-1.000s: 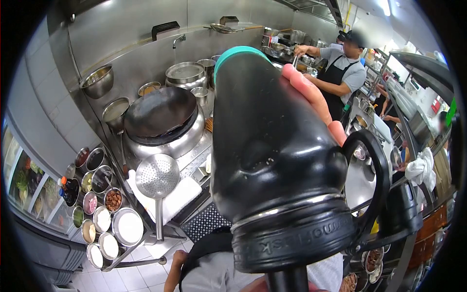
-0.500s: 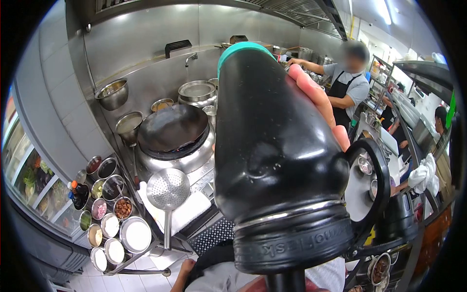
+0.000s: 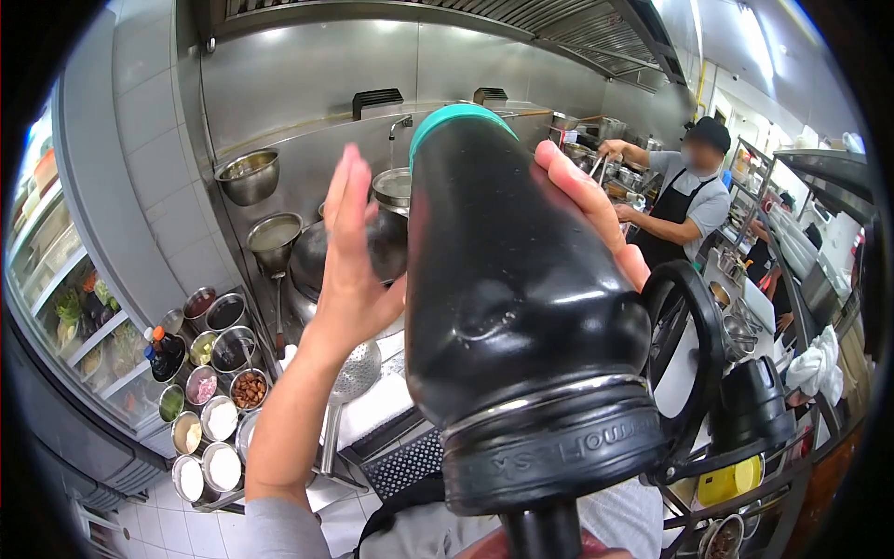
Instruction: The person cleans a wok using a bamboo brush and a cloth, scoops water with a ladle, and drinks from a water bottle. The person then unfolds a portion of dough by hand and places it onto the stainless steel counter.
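Observation:
A large black insulated water bottle [image 3: 521, 270] with a teal base fills the middle of the view. It is tipped up, its lid end close to my face at the bottom and its base pointing away. The fingers of my right hand [image 3: 601, 205] are wrapped round its far right side; the palm is hidden. A black loop handle [image 3: 712, 345] sticks out from the lid. My left hand [image 3: 349, 256] is raised just left of the bottle, fingers upright and thumb out; I cannot tell whether the thumb touches it.
Behind my left hand are a partly hidden wok [image 3: 312, 261] and a perforated skimmer [image 3: 358, 373]. Several ingredient pots [image 3: 219, 419] stand lower left, beside sauce bottles [image 3: 168, 354]. A steel bowl [image 3: 249, 177] is near the back wall. A co-worker [image 3: 689, 200] stands at the right.
My left hand has risen from low by my body to beside the bottle, now covering part of the wok and skimmer. The bottle stays tipped in my right hand. The view has shifted slightly.

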The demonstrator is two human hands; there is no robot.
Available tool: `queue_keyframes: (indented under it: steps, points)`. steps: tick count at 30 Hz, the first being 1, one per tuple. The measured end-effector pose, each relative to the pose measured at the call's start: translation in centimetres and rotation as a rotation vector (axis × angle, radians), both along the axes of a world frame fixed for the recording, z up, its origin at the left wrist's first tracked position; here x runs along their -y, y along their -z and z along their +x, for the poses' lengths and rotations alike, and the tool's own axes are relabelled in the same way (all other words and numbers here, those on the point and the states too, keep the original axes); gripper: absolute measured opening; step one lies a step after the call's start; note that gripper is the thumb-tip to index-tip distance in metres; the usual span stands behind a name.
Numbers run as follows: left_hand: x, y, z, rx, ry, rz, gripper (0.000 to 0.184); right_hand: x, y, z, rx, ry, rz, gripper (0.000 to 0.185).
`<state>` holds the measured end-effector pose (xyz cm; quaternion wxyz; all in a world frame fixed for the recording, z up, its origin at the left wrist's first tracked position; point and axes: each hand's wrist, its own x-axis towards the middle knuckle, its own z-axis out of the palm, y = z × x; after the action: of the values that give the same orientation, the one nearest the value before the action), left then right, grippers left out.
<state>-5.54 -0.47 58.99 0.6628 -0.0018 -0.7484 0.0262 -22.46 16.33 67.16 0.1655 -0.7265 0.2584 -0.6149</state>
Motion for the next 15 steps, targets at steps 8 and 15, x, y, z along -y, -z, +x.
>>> queue_keyframes:
  steps: [8, 15]
  points:
    - [-1.8, -5.8, -1.3, 0.053, 0.142, -0.212, 0.076, -0.3, -0.1, 0.0, -0.011, -0.019, 0.006, 0.055]
    - [0.3, -6.8, -3.1, -0.028, 0.156, -0.344, 0.068, -0.6, -0.5, -0.5, -0.020, -0.032, -0.006, 0.054]
